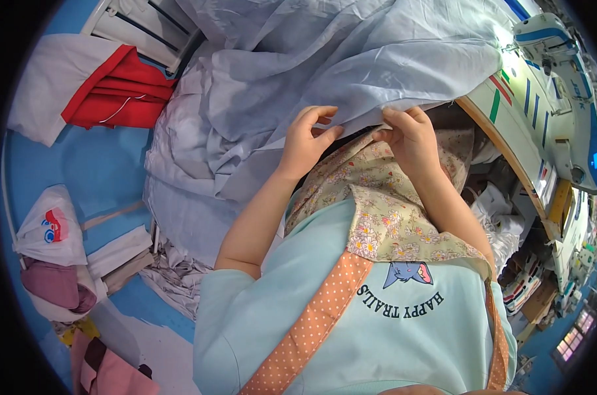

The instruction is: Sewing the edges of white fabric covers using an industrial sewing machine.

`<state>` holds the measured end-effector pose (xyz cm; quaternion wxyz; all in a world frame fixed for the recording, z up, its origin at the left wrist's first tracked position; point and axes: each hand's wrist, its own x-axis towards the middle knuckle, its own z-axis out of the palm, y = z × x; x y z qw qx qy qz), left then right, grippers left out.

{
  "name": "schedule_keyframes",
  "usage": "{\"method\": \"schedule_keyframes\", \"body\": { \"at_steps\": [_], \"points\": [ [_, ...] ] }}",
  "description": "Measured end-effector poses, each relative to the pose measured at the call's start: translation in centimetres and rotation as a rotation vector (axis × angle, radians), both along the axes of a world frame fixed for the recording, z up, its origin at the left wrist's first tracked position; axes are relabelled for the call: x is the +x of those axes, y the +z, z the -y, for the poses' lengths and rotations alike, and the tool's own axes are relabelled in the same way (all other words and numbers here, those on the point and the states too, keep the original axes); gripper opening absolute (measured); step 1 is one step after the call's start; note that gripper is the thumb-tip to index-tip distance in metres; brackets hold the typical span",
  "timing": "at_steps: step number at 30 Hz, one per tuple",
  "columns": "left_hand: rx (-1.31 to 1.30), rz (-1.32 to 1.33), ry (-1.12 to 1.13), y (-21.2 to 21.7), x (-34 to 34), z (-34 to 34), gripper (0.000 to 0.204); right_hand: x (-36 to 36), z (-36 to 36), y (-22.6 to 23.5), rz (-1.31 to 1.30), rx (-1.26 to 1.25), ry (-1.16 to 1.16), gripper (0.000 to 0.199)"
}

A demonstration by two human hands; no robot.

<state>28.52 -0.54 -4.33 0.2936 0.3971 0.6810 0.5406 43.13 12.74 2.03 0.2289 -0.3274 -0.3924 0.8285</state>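
Observation:
A large pale blue-grey cloth (324, 72) is heaped in front of me and spills down to the left. My left hand (306, 139) pinches its lower edge with fingers and thumb. My right hand (409, 135) grips the same edge a little to the right. Between the two hands the edge runs taut. Under my forearms lies a floral apron (384, 210) with orange dotted straps over a light teal shirt.
A sewing machine (561, 85) stands on a table at the right. On the blue floor at the left lie a red and white fabric bundle (107, 85), a white plastic bag (48, 227), folded cloth pieces (121, 253) and pink fabric (107, 368).

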Motion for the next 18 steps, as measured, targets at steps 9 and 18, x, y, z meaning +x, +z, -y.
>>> {"method": "schedule_keyframes", "body": {
  "at_steps": [9, 18],
  "points": [
    [0.090, -0.199, 0.007, 0.3, 0.8, -1.4, 0.019, 1.8, 0.2, -0.9, -0.262, -0.102, -0.157, 0.011],
    [0.291, -0.582, -0.075, 3.1, 3.2, -3.9, 0.036, 3.6, 0.0, -0.3, -0.321, -0.058, -0.235, 0.015]
  ]
}}
